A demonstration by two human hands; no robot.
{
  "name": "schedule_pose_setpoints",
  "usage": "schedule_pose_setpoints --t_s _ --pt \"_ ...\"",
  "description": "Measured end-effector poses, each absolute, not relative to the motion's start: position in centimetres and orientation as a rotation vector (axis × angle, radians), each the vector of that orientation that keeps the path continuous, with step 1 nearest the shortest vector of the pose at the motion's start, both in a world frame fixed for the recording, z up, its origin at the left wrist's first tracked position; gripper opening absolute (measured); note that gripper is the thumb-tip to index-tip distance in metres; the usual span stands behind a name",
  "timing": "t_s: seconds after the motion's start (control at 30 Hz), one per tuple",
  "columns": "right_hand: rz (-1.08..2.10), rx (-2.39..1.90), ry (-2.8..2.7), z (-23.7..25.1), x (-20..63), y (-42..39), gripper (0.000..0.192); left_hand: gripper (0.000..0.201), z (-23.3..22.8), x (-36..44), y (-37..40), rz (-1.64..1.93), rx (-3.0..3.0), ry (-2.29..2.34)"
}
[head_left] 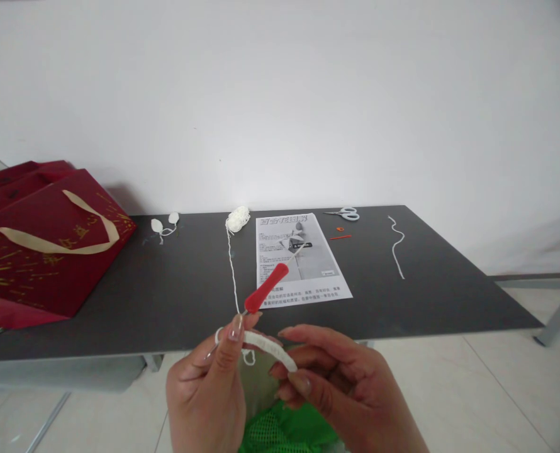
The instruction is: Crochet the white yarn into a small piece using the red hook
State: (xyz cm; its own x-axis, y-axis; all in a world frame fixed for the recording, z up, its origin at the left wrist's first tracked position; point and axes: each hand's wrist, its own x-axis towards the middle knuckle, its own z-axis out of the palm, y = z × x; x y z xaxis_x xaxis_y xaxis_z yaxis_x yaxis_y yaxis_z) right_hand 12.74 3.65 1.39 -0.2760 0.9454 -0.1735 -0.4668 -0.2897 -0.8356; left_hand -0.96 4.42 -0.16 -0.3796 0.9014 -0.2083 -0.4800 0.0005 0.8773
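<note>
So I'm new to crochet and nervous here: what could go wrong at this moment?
The white crocheted strip hangs between both hands off the dark grey table; a slip could drop stitches. The taut white yarn strand could drag the small yarn ball off. The red-handled crochet hook might snag.

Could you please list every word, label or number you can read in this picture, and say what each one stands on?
Printed sheet on the table: a bold heading and lines of Chinese print, too small and blurred to quote.
Red gift bag: gold characters beneath the ribbon handle, too blurred to read.
Red-handled crochet hook, scissors, ball of yarn: no lettering visible.
</note>
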Motion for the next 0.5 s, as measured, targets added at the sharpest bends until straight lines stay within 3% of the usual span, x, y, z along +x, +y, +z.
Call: schedule_pose_setpoints --t_s 0.5 --pt "1.73 -1.073 -0.853 2.5 12.8 3.0 0.03 0.03 0.4 -0.8 3.1 1.731 0.561 1.532"
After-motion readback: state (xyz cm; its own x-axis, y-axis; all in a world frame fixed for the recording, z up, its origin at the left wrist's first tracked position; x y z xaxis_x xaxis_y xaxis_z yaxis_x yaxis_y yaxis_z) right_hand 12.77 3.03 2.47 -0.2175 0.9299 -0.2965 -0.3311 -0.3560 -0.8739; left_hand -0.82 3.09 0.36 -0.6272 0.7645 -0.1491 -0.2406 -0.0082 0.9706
